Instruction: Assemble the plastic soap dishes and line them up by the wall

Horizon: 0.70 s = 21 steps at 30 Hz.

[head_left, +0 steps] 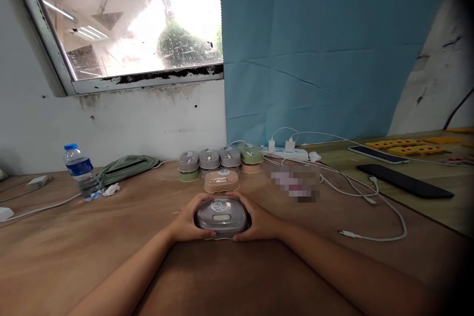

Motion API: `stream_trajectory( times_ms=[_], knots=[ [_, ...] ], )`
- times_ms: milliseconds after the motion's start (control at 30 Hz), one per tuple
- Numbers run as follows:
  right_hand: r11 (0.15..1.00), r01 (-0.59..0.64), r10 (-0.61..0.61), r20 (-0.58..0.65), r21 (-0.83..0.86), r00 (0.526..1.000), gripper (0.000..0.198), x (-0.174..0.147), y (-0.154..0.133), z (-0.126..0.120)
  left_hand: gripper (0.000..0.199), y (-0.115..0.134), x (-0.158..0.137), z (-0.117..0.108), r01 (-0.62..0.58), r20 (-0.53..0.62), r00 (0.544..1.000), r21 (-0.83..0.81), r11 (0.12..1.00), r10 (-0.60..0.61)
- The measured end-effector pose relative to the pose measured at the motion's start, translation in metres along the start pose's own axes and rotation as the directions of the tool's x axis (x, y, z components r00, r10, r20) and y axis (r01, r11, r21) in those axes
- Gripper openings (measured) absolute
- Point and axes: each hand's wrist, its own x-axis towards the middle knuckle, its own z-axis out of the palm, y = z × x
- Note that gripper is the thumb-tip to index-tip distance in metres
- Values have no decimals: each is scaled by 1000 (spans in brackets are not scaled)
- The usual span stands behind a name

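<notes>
Between my two hands sits a grey oval box (pixel 222 217) with a clear lid, a round white sticker and a pale oval inset on its top. My left hand (pixel 190 221) wraps its left side, thumb along the near edge. From the right, my right hand (pixel 258 218) grips the other side the same way. Just behind it is a pink box (pixel 221 182) of like shape. Farther back stand stacked boxes: grey ones (pixel 209 159) on the left and a green one (pixel 251 153) on top of a pink one (pixel 251 167).
A water bottle (pixel 83 173) and a green fabric pouch (pixel 128 169) lie at the left. Behind on the right is a white power strip (pixel 296 153) with chargers and loose cables (pixel 398 237). A black phone (pixel 405 181) and yellow strips (pixel 414 148) rest farther right.
</notes>
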Motion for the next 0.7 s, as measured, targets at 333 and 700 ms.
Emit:
stream_trajectory(
  times_ms=[333,700],
  knots=[
    [998,-9,6,60,59,998,111,0,-9,6,63,-8,-2,-22,-115,-215,973,-128,985,86],
    [999,-39,39,91,3,995,80,2,-12,0,64,-67,-24,-103,227,-896,302,-265,937,-326]
  ],
)
